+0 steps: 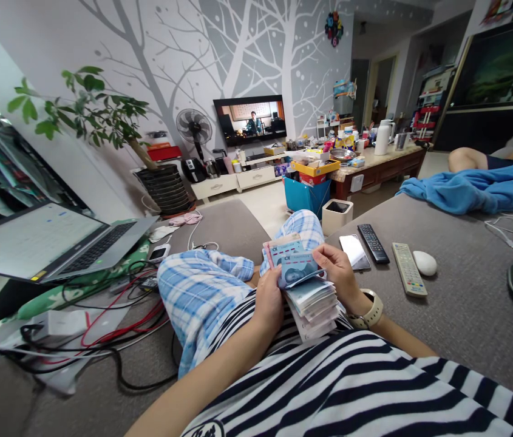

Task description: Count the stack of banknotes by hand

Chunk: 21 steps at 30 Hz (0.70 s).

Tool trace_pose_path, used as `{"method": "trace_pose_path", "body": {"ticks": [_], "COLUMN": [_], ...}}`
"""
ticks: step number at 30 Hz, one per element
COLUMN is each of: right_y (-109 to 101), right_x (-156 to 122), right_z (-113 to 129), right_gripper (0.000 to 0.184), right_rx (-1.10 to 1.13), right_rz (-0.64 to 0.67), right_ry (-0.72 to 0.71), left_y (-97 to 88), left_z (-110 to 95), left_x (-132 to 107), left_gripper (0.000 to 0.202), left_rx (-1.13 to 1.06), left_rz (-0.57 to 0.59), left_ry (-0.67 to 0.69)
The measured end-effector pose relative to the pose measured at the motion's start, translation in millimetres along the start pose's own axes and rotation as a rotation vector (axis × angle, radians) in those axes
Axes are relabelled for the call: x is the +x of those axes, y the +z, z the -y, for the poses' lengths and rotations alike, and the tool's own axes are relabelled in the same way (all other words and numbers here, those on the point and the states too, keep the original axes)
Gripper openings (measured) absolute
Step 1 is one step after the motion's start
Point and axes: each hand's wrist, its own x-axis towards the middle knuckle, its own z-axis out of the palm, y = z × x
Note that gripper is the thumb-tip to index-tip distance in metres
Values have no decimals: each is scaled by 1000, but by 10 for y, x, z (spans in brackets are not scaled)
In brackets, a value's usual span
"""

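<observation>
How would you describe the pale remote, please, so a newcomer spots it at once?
On the grey sofa, look to the right of the right hand. The pale remote lies between a black remote and a rounded white object; its light casing tells it from the first, its buttons from the second.

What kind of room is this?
It looks like a living room in someone's home. There's a switched-on television by the tree-painted wall, a wide grey seat like a sofa, and a big potted plant.
</observation>
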Motion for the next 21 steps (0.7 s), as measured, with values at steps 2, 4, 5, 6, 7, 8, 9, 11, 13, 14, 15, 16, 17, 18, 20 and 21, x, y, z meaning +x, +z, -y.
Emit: {"method": "trace_pose_path", "body": {"ticks": [2, 4, 5, 6, 7, 8, 9, 11, 13, 14, 15, 16, 17, 18, 20, 21], "right_y": [0, 1, 1, 1, 0, -1, -2, -7, -11, -11, -11, -9, -7, -5, -1, -1], "right_x": [-4, -6, -7, -7, -7, -6, -6, -6, -6, -7, -8, -8, -7, -5, 7, 16], "right_z": [7, 13, 16, 17, 17, 15, 13, 4, -7, -14, -22, -30, -39, -48, -68, -80], "right_gripper": [34, 34, 34, 34, 34, 34, 34, 35, 36, 37, 36, 37, 37, 38, 40, 40], "right_rx": [3, 1, -1, -2, -4, -7, -11, -20, -22, -18, -12, 1, 17, 35, 69, 78], "right_rz": [6, 8, 9, 10, 10, 9, 8, 5, 2, 1, -1, 0, 4, 9, 7, -3], "right_ry": [-5, -16, -18, -19, -18, -18, -19, -22, -18, -16, -13, -7, 0, 8, 26, 35], "left_y": [6, 15, 22, 31, 41, 50, 58, 64, 57, 52, 46, 40, 36, 34, 34, 35], "left_z": [-19, -35, -44, -54, -64, -74, -84, -95, -90, -82, -71, -60, -48, -39, -28, -26], "left_x": [-12, -29, -40, -52, -64, -74, -82, -87, -80, -74, -68, -64, -61, -59, -58, -58], "left_gripper": [18, 18, 18, 19, 20, 20, 21, 23, 24, 24, 24, 24, 26, 28, 34, 36], "left_rx": [8, 8, 0, -13, -27, -39, -47, -47, -42, -47, -60, -77, -98, -116, -140, -142], "left_rz": [15, 31, 38, 47, 57, 73, 87, 107, 117, 116, 117, 124, 128, 128, 124, 120], "left_ry": [-20, -36, -39, -39, -39, -38, -35, -30, -38, -47, -64, -82, -97, -105, -112, -113]}}
